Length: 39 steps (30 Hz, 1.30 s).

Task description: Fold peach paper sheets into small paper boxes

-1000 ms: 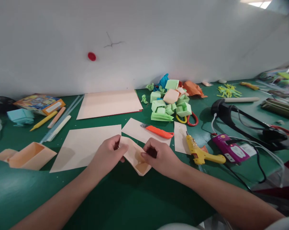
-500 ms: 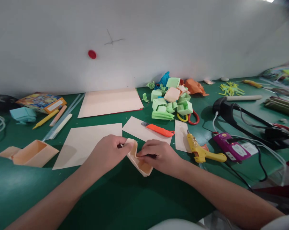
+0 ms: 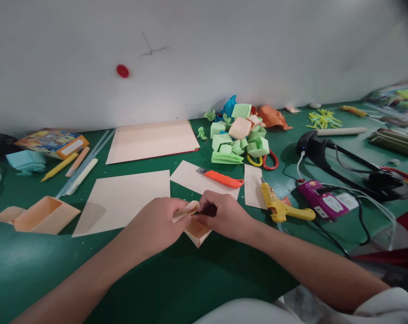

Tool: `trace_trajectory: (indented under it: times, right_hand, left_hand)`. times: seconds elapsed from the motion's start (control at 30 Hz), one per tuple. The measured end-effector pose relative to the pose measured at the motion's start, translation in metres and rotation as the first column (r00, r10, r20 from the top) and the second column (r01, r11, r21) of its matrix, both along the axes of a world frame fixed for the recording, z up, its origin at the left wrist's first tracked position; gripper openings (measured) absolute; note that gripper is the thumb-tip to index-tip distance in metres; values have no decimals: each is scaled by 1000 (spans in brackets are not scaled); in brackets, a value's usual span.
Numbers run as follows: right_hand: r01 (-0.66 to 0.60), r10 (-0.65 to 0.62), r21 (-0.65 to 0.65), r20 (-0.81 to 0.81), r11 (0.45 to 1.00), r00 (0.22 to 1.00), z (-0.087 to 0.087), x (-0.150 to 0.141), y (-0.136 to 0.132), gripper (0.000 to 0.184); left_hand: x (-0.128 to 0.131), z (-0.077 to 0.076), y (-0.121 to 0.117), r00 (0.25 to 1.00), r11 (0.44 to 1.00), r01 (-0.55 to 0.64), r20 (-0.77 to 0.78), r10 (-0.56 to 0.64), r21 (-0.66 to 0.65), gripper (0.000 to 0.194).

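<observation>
Between my hands is a small peach paper box (image 3: 197,233), its open side facing up and one wall bent over into a curl. My left hand (image 3: 158,220) is closed on the curled wall, thumb and fingers either side of it. At the box's right edge, my right hand (image 3: 224,216) pinches the paper with thumb and forefinger. Just beyond them lie a cut peach sheet (image 3: 123,198) and an orange utility knife (image 3: 224,178) on a smaller paper piece (image 3: 187,173). A second peach paper box (image 3: 50,218) with a flap stands at the left.
A yellow glue gun (image 3: 285,204) lies to the right, beside a purple device (image 3: 325,200) with cables and a black headset strap (image 3: 346,168). Folded green paper pieces (image 3: 238,146) are heaped near scissors (image 3: 270,160). Glue sticks (image 3: 84,175) and a box (image 3: 53,141) are at left.
My left hand has rolled over the box wall, which is now folded into a tighter curl. My right hand has shifted its pinch up along the edge. The view has moved slightly.
</observation>
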State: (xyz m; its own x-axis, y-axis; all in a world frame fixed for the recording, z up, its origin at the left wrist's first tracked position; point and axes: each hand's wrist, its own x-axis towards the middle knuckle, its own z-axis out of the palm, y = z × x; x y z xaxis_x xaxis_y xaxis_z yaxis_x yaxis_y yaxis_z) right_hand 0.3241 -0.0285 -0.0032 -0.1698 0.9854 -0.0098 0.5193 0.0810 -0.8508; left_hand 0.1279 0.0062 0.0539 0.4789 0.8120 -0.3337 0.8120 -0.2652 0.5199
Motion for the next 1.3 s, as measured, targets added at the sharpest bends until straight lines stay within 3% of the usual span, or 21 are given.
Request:
trace_trajectory:
  times: [0.13,0.2,0.37,0.47,0.6,0.8,1.03,1.13,1.3]
  right_hand:
    - [-33,33,-29,-15,999,999,2,2,0,6]
    - [-59,58,-5,-45,998,997,2,4,1,3]
    - [-63,69,61,-108,996,992,0,6,2,14]
    - [-48,54,51,-117,998,992,-1,6,2,17]
    - [-81,91,86,-110,993,990,0,5,2,19]
    - [-128,138,168,-54,977,989,2,4,0,6]
    - [-117,116,65,20,991,993,7,3,1,4]
    - [-111,108,44,64,993,992,8,3,2,7]
    - [-173,169,62,69,983,983,7,1,0,8]
  left_hand:
    - [-5,-7,8,997,1000,-20,68,22,-23,25]
    - [-8,-12,14,988,996,-42,145,52,-74,30]
    - [-12,-25,25,967,973,-145,181,177,-179,31]
    - [-11,-28,26,967,976,-181,157,198,-118,26]
    - [-7,-25,24,976,982,-175,114,183,-75,27]
    - [-4,-24,21,984,990,-142,106,142,-13,19]
    - [-4,-27,21,987,992,-128,102,126,20,20]
    - [-4,-27,19,996,998,-53,72,50,45,19]
    - [-4,-26,16,999,999,32,21,-32,-36,12]
